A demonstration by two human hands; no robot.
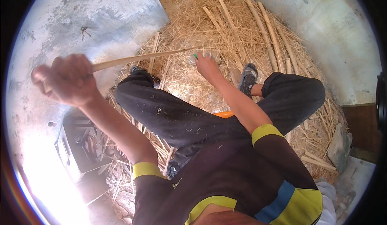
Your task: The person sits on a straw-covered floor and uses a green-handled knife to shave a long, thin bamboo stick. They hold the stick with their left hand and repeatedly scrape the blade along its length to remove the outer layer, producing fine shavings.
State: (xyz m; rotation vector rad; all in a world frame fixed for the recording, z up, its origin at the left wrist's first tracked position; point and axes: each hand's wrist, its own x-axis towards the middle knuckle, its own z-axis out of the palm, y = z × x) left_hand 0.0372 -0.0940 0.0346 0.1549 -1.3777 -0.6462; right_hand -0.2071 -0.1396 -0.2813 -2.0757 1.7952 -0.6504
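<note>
Left hand (66,79) in a tight fist at the left of the frame, a bit blurred, wrapped round one end of a long pale strip (139,58). Right hand (207,67) well apart from it, at the upper middle of the frame, with bent fingers and a small green thing (195,56) poking out by the fingertips. Cannot tell what sort of green thing, or how tight the grip on it. Strip out to the right of the left fist, its long way running across the frame to the upper middle, climbing a little, with a soft bend, and getting thin toward the right. Thin tip just above the right fingers, so right hand nearer to the tip, left hand at the wide end. Cannot tell if tip and right hand touch. Below the strip, black pants (169,116) with knees bent out wide, and a grey sandal (248,79) just right of the right hand. Dry straw (189,15) all over the floor. More pale sticks (275,43) at the upper right, pointing mostly up and down the frame, not across like the strip
</note>
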